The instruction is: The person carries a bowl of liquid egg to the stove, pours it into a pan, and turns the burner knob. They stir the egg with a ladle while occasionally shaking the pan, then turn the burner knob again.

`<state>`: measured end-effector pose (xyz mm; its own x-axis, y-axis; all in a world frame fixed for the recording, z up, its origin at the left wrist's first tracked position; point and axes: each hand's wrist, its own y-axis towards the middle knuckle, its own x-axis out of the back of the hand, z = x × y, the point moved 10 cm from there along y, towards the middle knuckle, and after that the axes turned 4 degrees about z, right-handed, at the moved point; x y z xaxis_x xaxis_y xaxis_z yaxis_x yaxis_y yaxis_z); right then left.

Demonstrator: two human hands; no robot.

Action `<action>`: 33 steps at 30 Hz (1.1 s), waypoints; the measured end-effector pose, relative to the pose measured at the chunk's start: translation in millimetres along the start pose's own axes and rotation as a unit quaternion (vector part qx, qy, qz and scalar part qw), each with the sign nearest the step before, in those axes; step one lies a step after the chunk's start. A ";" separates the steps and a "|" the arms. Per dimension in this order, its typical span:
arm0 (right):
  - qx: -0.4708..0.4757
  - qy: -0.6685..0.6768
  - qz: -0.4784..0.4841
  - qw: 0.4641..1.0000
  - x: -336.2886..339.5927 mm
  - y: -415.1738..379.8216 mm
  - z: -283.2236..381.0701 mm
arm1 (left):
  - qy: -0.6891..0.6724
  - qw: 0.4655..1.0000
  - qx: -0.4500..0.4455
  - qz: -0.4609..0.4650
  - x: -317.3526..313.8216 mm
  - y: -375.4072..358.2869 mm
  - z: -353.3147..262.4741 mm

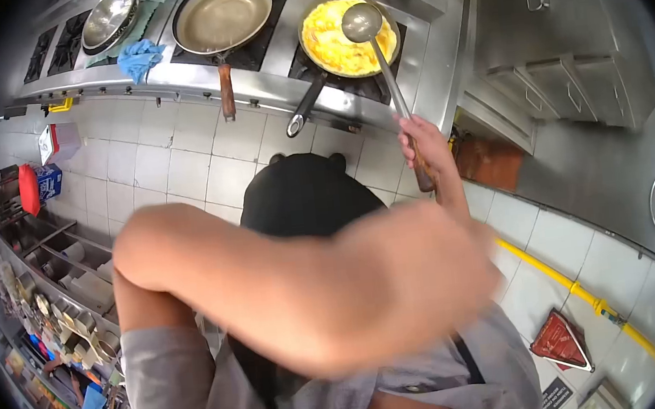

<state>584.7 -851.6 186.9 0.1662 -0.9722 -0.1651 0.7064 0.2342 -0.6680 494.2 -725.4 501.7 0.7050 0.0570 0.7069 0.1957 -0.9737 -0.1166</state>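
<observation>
From my end, I have the ladle (363,23) in the right hand (426,148), right of center, its fingers closed around the lower handle. The shaft runs up and left across the front edge of the stove (272,83), and the ladle's bowl sits over the yellow egg mixture (328,43), inside the right side of the egg pan (309,58) at the upper center. I can't tell whether it touches the egg. The pan's black handle juts past the stove edge, down and left.

The left hand (440,272) is a close blur at the lower right of center, its forearm sweeping across from the left; I can't tell whether it's open or closed. It blocks my view of whatever is behind it.

Left of the egg pan, a second pan (221,17) points its brown handle out over the edge too, leaving a gap between the two handles. Farther left I see a blue cloth (141,59) and a metal bowl (109,19). Tiled floor (173,156) gives room below the stove. A steel cabinet (555,25) bounds the upper right, and a yellow pipe (542,266) cuts across the lower right.
</observation>
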 end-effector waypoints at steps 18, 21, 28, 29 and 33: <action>0.067 0.098 -0.022 0.993 -34.1 21.4 -1.0 | -0.208 0.899 0.340 -0.183 -279.8 -107.7 368.5; 0.041 0.124 -0.023 0.991 -38.1 4.1 -17.7 | -0.236 0.896 0.321 -0.199 -276.0 -111.4 378.1; 0.071 0.097 -0.114 0.986 -48.7 -11.3 -39.9 | -0.348 0.837 0.374 -0.195 -276.1 -133.0 413.7; 0.081 0.069 -0.148 0.983 -47.8 -6.2 -41.4 | -0.367 0.829 0.351 -0.233 -269.9 -129.1 419.0; 0.098 0.053 -0.199 0.974 -51.0 -1.9 -48.0 | -0.504 0.751 0.336 -0.263 -244.7 -95.7 415.6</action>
<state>541.8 -802.2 161.7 -0.2126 -0.9771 -0.0022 0.8193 -0.1770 -0.5454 586.2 -554.5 49.9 0.5023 0.8620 -0.0686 0.6887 -0.4468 -0.5710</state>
